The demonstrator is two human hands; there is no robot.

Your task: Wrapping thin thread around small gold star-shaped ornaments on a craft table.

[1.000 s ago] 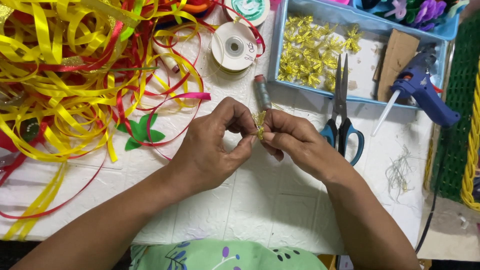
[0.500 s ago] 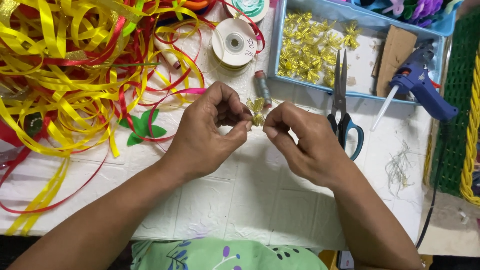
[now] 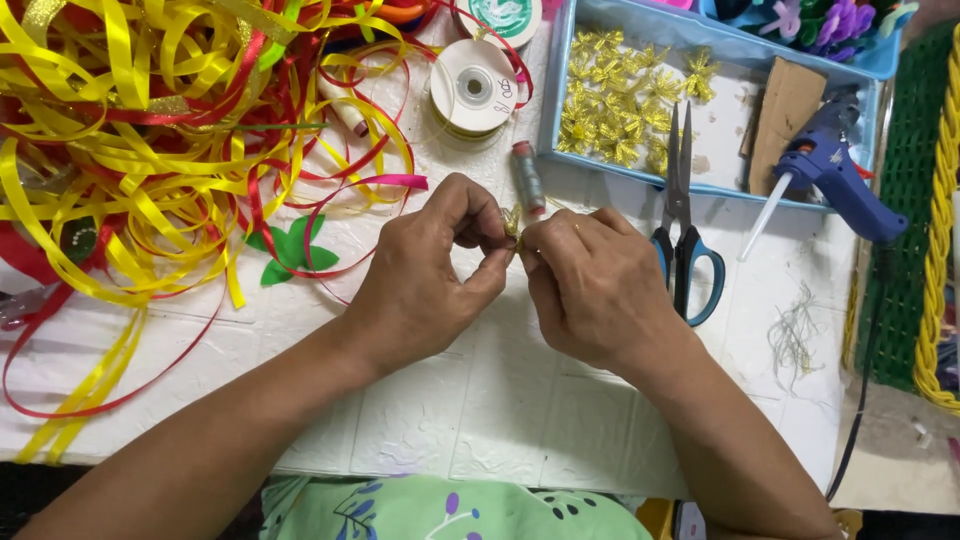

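Note:
Both hands meet over the white table (image 3: pixel 500 420), pinching a small gold ribbon bow (image 3: pixel 512 225) between their fingertips. My left hand (image 3: pixel 425 275) grips it from the left with thumb and forefinger. From the right, my right hand (image 3: pixel 595 285) closes on the same bow, which is mostly hidden by the fingers. A grey thread spool (image 3: pixel 527 178) lies just above the hands.
A heap of yellow and red ribbon (image 3: pixel 150 130) covers the left side. A ribbon reel (image 3: pixel 473 88) sits at top centre. A blue tray (image 3: pixel 560 90) holds several gold bows (image 3: pixel 620 90). Blue-handled scissors (image 3: pixel 685 220) and a blue glue gun (image 3: pixel 835 170) lie to the right.
The hands have drawn closer together around the bow; the fingertips were slightly apart before and now press on it.

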